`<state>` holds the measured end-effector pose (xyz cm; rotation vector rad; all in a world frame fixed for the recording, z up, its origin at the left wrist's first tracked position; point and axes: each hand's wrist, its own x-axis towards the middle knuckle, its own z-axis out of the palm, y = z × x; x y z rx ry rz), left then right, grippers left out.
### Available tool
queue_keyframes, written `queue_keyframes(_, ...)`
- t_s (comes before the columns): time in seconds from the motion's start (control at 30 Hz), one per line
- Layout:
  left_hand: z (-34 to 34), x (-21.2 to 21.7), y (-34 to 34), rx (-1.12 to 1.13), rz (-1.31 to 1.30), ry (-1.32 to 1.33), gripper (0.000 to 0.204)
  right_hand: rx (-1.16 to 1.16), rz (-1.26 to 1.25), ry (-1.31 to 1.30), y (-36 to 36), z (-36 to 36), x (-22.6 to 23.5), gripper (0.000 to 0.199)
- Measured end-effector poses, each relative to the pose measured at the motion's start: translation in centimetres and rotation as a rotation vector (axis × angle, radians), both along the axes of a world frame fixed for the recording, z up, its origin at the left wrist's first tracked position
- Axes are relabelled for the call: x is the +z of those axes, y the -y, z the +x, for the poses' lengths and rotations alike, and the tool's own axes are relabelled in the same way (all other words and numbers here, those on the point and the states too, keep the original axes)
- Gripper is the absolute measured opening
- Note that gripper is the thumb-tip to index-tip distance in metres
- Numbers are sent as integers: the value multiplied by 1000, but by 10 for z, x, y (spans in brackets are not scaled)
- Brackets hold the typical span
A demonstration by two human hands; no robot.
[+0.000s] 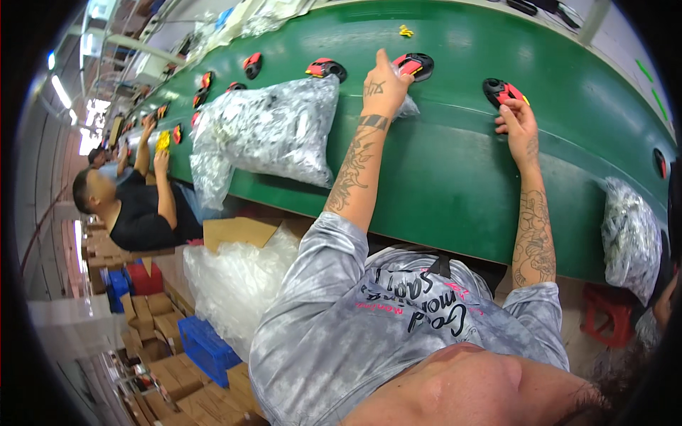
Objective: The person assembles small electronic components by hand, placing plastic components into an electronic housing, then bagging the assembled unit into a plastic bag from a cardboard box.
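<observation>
Strip lights (63,92) are glowing left of the green table (440,192) I'm facing; cardboard boxes (174,373) are sitting off its near left, a red stool (611,307) by its near right.

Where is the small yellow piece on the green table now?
In the head view, the small yellow piece lies near the top edge, slightly right of centre, on the green table, just beyond the red-and-black part by the left hand.

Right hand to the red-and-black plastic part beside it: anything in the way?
Nothing visible. The right hand is right at the near edge of the red-and-black plastic part. The large clear bag lies well off to the left, beyond the left hand.
</observation>
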<state>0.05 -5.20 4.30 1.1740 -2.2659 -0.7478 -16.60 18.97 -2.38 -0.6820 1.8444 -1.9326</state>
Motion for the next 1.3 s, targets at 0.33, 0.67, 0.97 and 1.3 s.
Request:
queue_keyframes(0.33, 162, 104, 63, 116, -382, 387, 29, 80, 299, -287, -1, 18, 17, 14)
queue_keyframes(0.67, 162, 49, 139, 160, -525, 815, 24, 102, 371, -450, -3, 31, 27, 16)
queue_keyframes(0.97, 171, 52, 136, 108, -630, 742, 19, 120, 380, -505, -7, 33, 31, 15)
queue_keyframes(1.3, 155, 184, 27, 215, -779, 357, 26, 151, 455, -537, -10, 31, 39, 15)
